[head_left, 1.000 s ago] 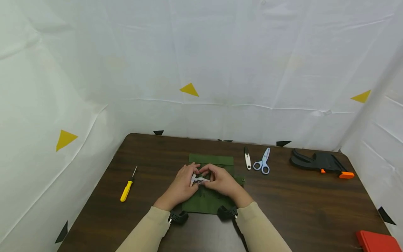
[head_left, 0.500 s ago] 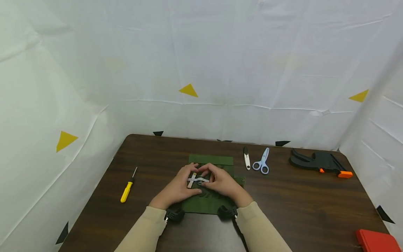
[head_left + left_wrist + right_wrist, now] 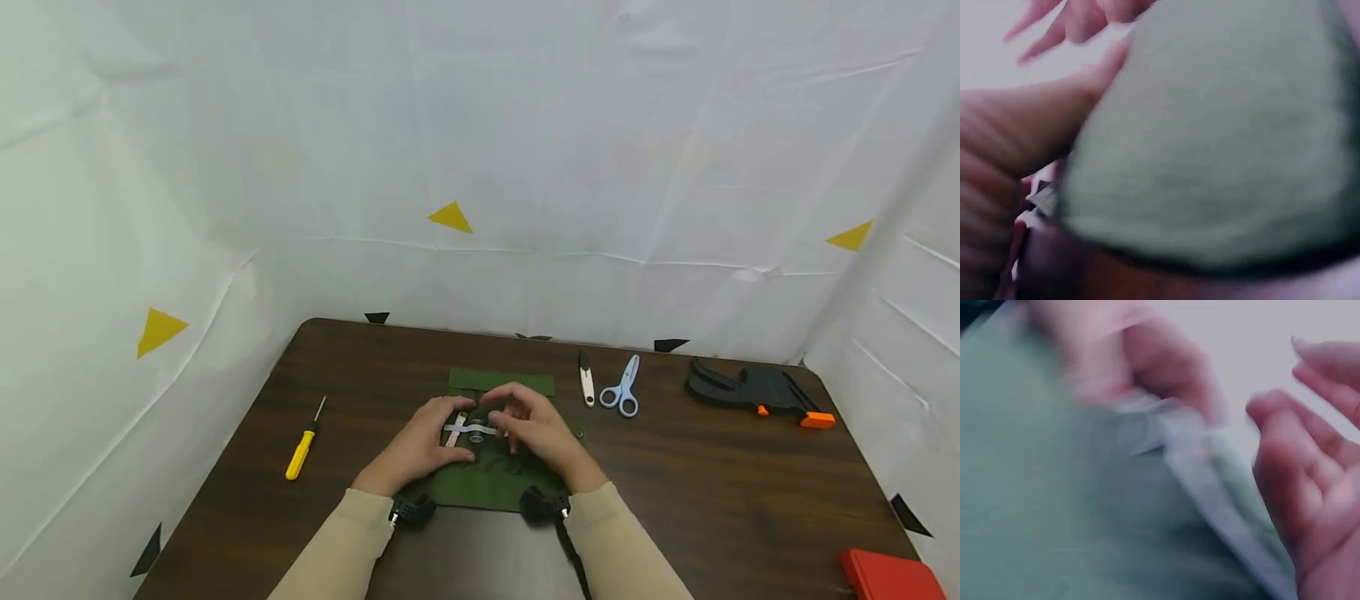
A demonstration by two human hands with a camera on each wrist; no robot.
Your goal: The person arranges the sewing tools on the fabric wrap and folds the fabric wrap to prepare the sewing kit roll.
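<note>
A green cloth pouch lies flat on the brown table with a white elastic strap across it. Under the strap's left part sits a slim pale strip with a yellow tip; beside it is a small round grey item. My left hand rests at the pouch's left side, thumb and fingers spread around the strip. Over the strap's right end hovers my right hand, fingers loosely bent and holding nothing. Blurred green cloth fills much of the left wrist view.
A yellow-handled screwdriver lies at left. Behind the pouch to the right are a white-handled cutter with a black end and blue scissors. Farther right lie a black-and-orange clamp and a red case.
My left thumb has drawn back from the round item, uncovering the pale strip. My right fingers have come off the strap and lifted slightly, parting as they rise.
</note>
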